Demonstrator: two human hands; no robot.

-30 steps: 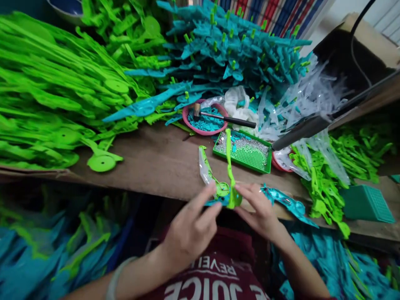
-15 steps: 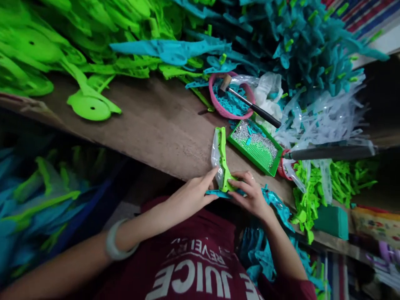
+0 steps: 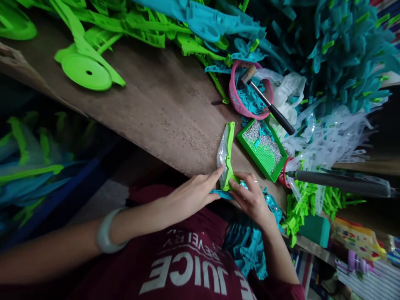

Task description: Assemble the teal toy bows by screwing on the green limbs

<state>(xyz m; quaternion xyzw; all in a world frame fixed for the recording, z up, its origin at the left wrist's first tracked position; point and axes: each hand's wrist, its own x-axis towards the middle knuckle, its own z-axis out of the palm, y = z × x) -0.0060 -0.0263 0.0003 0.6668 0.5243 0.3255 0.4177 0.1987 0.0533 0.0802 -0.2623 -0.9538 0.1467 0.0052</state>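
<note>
A narrow lime-green plastic part [image 3: 229, 156] stands up from the bench edge, with a clear plastic piece [image 3: 222, 156] along its left side and a teal plastic piece [image 3: 223, 194] under its lower end. My left hand [image 3: 196, 191] reaches in from the left, index finger pressed on the clear piece and thumb by the teal one, so it grips the assembly. On the other side, my right hand [image 3: 251, 193] has its fingers closed around the green part's lower end. The palm sides of both hands are hidden.
A green tray [image 3: 262, 160] of small metal bits lies right of the parts. Behind it, a hammer [image 3: 265, 100] rests across a pink basket [image 3: 234, 93] of teal pieces. Green and teal plastic piles [image 3: 337, 62] line the back. A dark long-handled tool [image 3: 340, 183] juts out at right.
The view has shifted, so the bench things sit differently in the picture. Both hands keep nearly the same hold; the green part appears turned slightly, showing more of its edge.
</note>
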